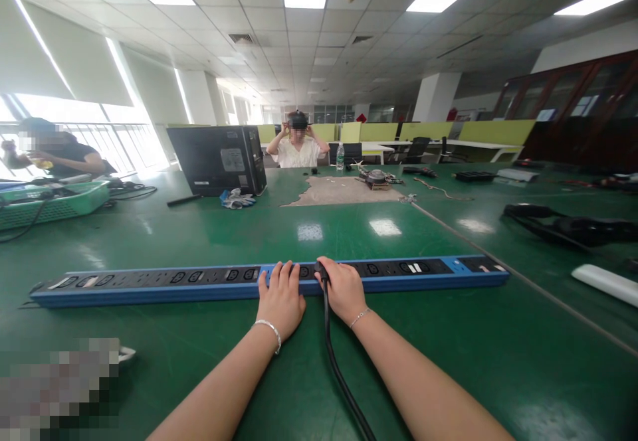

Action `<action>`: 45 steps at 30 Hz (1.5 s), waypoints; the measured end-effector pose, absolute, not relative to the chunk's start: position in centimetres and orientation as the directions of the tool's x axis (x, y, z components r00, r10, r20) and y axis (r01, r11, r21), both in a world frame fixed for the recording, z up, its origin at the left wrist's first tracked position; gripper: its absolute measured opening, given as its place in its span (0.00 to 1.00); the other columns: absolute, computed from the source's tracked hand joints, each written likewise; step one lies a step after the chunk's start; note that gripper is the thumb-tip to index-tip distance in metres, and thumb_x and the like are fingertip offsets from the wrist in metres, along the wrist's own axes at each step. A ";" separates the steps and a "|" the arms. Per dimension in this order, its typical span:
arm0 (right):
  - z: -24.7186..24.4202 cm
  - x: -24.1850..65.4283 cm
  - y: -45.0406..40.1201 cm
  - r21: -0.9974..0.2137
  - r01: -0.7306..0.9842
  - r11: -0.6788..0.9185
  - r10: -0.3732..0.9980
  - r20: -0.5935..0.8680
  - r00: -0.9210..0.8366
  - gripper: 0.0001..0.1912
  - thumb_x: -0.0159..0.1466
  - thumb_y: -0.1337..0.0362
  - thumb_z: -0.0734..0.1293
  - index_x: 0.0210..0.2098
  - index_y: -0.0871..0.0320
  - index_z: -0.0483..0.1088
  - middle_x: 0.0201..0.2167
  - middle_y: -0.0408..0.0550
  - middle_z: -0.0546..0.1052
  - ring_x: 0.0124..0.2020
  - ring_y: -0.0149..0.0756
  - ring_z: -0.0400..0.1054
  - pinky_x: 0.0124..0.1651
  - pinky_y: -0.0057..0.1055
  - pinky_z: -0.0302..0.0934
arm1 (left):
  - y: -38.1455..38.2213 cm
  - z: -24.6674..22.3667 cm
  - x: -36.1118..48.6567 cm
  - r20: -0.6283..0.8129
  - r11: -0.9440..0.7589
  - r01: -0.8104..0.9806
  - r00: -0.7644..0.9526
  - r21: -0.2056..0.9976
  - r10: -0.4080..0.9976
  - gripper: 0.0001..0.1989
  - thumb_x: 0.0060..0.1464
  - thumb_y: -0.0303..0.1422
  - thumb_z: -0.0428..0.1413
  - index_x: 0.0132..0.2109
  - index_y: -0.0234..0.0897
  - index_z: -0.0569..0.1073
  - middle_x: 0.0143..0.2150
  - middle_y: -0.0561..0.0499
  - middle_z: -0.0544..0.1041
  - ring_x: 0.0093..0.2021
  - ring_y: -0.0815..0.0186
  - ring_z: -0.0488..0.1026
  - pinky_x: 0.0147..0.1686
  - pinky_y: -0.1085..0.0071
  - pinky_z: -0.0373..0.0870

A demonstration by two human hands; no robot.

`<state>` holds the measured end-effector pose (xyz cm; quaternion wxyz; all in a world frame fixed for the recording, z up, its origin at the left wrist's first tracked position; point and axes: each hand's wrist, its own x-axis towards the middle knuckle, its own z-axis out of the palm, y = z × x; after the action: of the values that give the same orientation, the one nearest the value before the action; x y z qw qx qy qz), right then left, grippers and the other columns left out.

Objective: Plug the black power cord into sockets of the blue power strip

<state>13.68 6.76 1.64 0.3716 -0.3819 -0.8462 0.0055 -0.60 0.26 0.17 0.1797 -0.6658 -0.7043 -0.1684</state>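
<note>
A long blue power strip (149,293) with a row of black sockets lies across the green table in front of me. My left hand (280,297) lies over its middle, fingers across the top and thumb by the near side, gripping the strip. Just to the right, my right hand (341,286) is closed around a black power plug (321,270) at one of the sockets. The fingers partly hide the plug, so how deep it sits in the socket I cannot tell. From the plug a thick black cable (331,354) runs down toward me between my forearms.
A black computer case (214,162) stands beyond the strip, with gloves (238,198) beside it. At left is a green basket (54,208) holding cables. A water bottle (340,157) and a white bar (605,283) are also on the table. Two people sit farther back.
</note>
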 end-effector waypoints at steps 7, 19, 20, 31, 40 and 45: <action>1.1 13.6 6.9 -0.296 0.641 0.708 0.641 0.651 -0.406 0.13 0.64 0.63 0.59 0.47 0.58 0.66 0.43 0.49 0.76 0.44 0.36 0.70 0.49 0.33 0.57 | 0.3 0.2 -0.6 0.463 0.071 0.997 -0.052 -0.023 0.885 0.28 0.49 0.33 0.48 0.59 0.36 0.59 0.61 0.42 0.62 0.62 0.54 0.52 0.60 0.49 0.41; 3.5 17.4 8.7 -0.684 0.494 0.536 0.730 0.670 0.135 0.18 0.61 0.56 0.59 0.46 0.58 0.67 0.40 0.51 0.76 0.38 0.38 0.70 0.43 0.34 0.63 | 0.3 0.1 -0.7 0.461 0.063 0.998 -0.058 0.003 0.886 0.28 0.50 0.33 0.46 0.59 0.35 0.59 0.61 0.43 0.62 0.61 0.54 0.53 0.59 0.48 0.40; 3.3 18.4 9.4 -0.718 0.478 0.507 0.747 0.642 0.172 0.18 0.60 0.56 0.59 0.45 0.58 0.68 0.38 0.50 0.76 0.36 0.38 0.70 0.43 0.34 0.63 | 0.4 0.1 -0.7 0.459 0.062 0.998 -0.057 0.005 0.887 0.28 0.50 0.33 0.46 0.59 0.35 0.59 0.61 0.43 0.62 0.62 0.54 0.53 0.59 0.48 0.40; 3.1 26.1 12.2 -0.751 0.486 0.447 0.782 0.592 0.195 0.17 0.56 0.55 0.60 0.38 0.57 0.73 0.37 0.48 0.78 0.40 0.41 0.70 0.46 0.36 0.61 | 0.5 0.0 -0.7 0.464 0.060 0.998 -0.056 0.007 0.884 0.28 0.50 0.33 0.46 0.59 0.35 0.59 0.61 0.43 0.62 0.61 0.54 0.53 0.59 0.47 0.40; 2.0 26.9 12.0 -0.643 0.664 0.381 0.853 0.522 0.016 0.15 0.58 0.56 0.58 0.37 0.52 0.73 0.36 0.46 0.78 0.39 0.41 0.71 0.46 0.36 0.62 | 0.5 0.0 -0.8 0.465 0.058 0.998 -0.052 0.000 0.884 0.28 0.50 0.33 0.46 0.60 0.34 0.59 0.61 0.43 0.61 0.62 0.54 0.52 0.59 0.48 0.40; 2.2 27.0 11.9 -0.623 0.685 0.378 0.845 0.534 0.020 0.15 0.58 0.56 0.58 0.37 0.53 0.73 0.35 0.46 0.78 0.38 0.41 0.72 0.44 0.35 0.63 | 0.5 0.0 -0.8 0.458 0.060 0.998 -0.055 0.003 0.887 0.28 0.50 0.33 0.46 0.60 0.34 0.58 0.61 0.43 0.61 0.62 0.54 0.52 0.59 0.48 0.40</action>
<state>26.97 11.91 2.15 0.4544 -0.5509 -0.6945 0.0881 -0.78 0.53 -0.05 0.1704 -0.6659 -0.7079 -0.1624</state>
